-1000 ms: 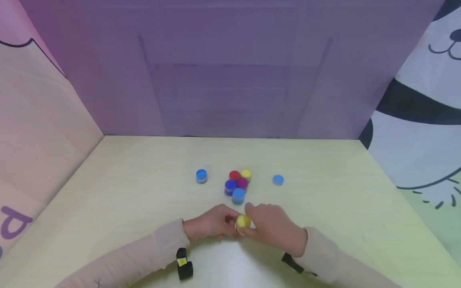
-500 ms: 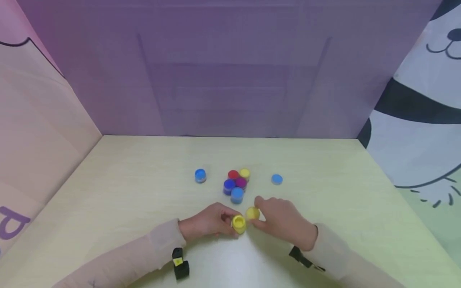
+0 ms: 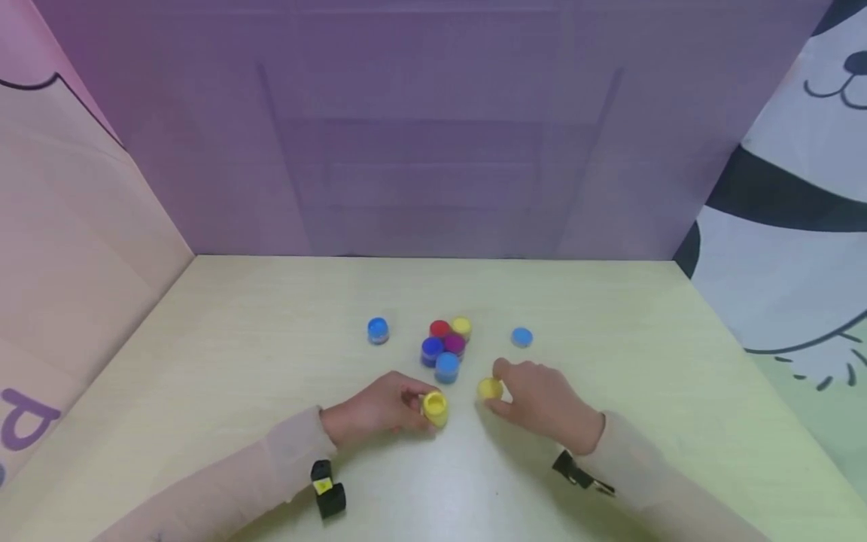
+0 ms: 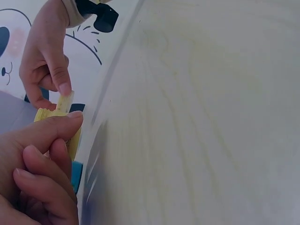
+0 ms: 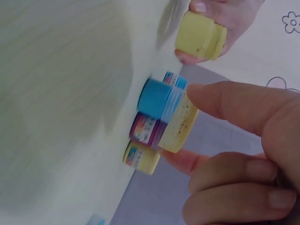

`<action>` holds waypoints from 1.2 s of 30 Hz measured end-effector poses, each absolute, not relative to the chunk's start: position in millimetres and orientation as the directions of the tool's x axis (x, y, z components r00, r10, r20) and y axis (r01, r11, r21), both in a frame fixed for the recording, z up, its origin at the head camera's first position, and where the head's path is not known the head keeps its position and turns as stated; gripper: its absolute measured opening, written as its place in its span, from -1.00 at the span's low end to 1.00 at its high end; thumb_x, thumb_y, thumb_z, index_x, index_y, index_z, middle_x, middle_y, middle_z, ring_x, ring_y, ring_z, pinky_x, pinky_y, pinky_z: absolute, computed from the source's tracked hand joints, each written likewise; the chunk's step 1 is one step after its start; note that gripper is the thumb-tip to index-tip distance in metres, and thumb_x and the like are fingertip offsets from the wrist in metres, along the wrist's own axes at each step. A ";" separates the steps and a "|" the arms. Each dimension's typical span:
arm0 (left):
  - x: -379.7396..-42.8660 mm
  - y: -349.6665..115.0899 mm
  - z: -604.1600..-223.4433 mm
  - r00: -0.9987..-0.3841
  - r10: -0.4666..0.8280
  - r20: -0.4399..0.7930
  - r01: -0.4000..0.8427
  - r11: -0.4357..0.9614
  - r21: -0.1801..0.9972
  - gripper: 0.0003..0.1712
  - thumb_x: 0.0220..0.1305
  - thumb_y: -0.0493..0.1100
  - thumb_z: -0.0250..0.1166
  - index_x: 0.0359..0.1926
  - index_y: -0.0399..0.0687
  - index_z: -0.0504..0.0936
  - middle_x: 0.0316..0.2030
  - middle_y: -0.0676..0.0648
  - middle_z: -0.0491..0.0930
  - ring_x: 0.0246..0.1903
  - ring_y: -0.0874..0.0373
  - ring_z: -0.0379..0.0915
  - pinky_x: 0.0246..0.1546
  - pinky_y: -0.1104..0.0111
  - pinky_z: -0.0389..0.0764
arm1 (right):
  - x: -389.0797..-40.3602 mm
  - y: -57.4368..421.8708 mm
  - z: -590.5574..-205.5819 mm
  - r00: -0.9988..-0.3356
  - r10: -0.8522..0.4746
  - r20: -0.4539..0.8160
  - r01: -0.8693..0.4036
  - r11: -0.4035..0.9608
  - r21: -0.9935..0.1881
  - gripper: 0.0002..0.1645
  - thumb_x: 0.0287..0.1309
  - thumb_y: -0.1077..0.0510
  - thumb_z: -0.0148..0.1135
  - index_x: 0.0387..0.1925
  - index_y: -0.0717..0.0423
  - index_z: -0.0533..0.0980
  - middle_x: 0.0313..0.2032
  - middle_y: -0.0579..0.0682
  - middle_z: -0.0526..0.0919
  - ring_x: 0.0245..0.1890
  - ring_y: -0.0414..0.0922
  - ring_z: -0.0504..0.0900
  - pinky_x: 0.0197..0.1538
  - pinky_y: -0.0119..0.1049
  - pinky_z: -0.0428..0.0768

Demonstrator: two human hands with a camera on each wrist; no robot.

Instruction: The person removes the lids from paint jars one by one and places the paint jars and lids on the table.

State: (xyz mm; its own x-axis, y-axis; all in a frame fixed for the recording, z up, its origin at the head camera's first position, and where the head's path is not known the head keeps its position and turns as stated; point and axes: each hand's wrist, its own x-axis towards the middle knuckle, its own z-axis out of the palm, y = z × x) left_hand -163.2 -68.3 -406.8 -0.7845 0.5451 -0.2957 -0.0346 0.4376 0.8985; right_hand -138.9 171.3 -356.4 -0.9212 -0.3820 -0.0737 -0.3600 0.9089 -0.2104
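My left hand [image 3: 379, 409] grips a small yellow paint pot [image 3: 435, 408] without its lid, mouth up, a little above the table. In the right wrist view the side of that yellow pot [image 5: 197, 35] shows between thumb and finger. To the right, my right hand [image 3: 552, 400] pinches a round yellow lid [image 3: 490, 389] between thumb and forefinger. Specks mark the face of the lid [image 5: 180, 123] in the right wrist view. Pot and lid are apart. Just beyond the hands stands a light blue pot [image 3: 447, 367], closest of a small cluster.
Behind it are dark blue [image 3: 432, 351], purple [image 3: 454, 345], red [image 3: 439, 329] and yellow [image 3: 461, 327] pots. An open blue pot [image 3: 378, 330] stands left of the cluster. A light blue lid [image 3: 521, 336] lies to its right on the pale table [image 3: 271, 324].
The yellow lid has come off the yellow pot. My right hand has moved right and away from me with the lid; my left hand has drawn left with the pot.
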 end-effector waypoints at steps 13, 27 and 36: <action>-172.3 -89.7 -410.4 -0.836 0.475 -0.275 -0.048 0.436 0.899 -0.49 -0.07 -0.23 0.47 0.00 -0.01 0.64 -0.54 0.01 0.47 -0.54 0.21 0.30 -0.50 0.42 0.39 | -153.4 194.5 -359.4 -0.942 -0.326 -0.081 -0.301 0.927 -0.226 -0.66 0.07 0.04 0.31 -0.21 0.16 0.44 -0.63 -0.07 0.42 -0.64 -0.17 0.31 -0.59 -0.37 0.31; -185.9 -113.3 -412.5 -0.893 0.341 -0.293 -0.100 0.486 0.868 -0.50 -0.01 -0.24 0.45 0.04 0.05 0.63 -0.43 -0.02 0.45 -0.41 0.14 0.32 -0.39 0.40 0.42 | -174.1 224.1 -364.0 -0.952 -0.283 -0.114 -0.250 0.939 -0.235 -0.59 0.08 0.08 0.30 -0.12 0.24 0.45 -0.38 0.08 0.63 -0.53 -0.15 0.44 -0.47 -0.32 0.44; -192.2 -129.3 -412.5 -0.921 0.292 -0.259 -0.080 0.509 0.857 -0.50 0.02 -0.24 0.43 0.06 -0.05 0.61 -0.40 -0.03 0.48 -0.37 0.13 0.32 -0.32 0.39 0.42 | -186.1 239.7 -361.6 -0.954 -0.262 -0.144 -0.221 0.942 -0.253 -0.57 0.08 0.09 0.27 -0.08 0.27 0.45 -0.26 0.17 0.65 -0.39 -0.05 0.54 -0.31 -0.15 0.53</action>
State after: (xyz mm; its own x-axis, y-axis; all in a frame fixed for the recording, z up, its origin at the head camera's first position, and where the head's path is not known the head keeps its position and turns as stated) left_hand -192.2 -129.3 -412.5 -0.9207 0.2918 -0.2592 -0.0798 0.5093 0.8569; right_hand -186.1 239.7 -361.6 -0.9541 -0.2623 -0.1444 -0.2208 0.9420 -0.2527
